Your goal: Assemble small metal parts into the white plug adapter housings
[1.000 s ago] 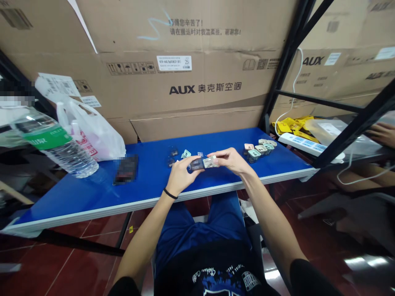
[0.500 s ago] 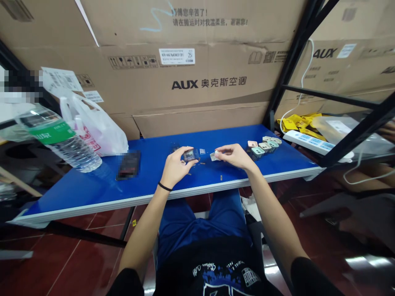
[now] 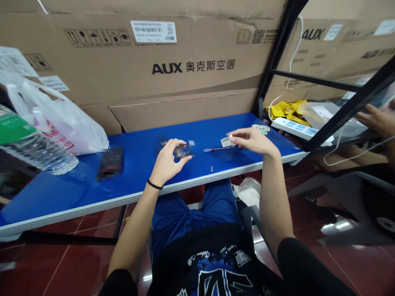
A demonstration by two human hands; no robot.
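My left hand (image 3: pixel 169 159) holds a small clear plastic case (image 3: pixel 182 151) between thumb and fingers above the blue tabletop (image 3: pixel 138 176). My right hand (image 3: pixel 251 140) pinches a small whitish labelled piece (image 3: pixel 226 142) at its fingertips. A thin red-and-clear pen-like tool (image 3: pixel 216 149) lies just below and left of that piece. Near the back of my left hand is a dark transparent item (image 3: pixel 161 142). A small printed tag (image 3: pixel 191 143) lies between my hands, and a tiny strip (image 3: pixel 211 168) is closer to the front edge. Pale green cases (image 3: pixel 261 129) show partly behind my right hand.
At the left are a water bottle (image 3: pixel 37 142), a white plastic bag (image 3: pixel 58 119) and a dark phone-like object (image 3: pixel 110 163). A large cardboard box (image 3: pixel 197 90) stands behind. Right of the black frame (image 3: pixel 274 61) are a power strip (image 3: pixel 296 128), yellow packets (image 3: pixel 286 109) and another person's hand (image 3: pixel 376 119).
The view has shifted to the right. My right hand has moved right, farther from my left, with the whitish piece in it, and now covers most of the cases. The pen-like tool now shows.
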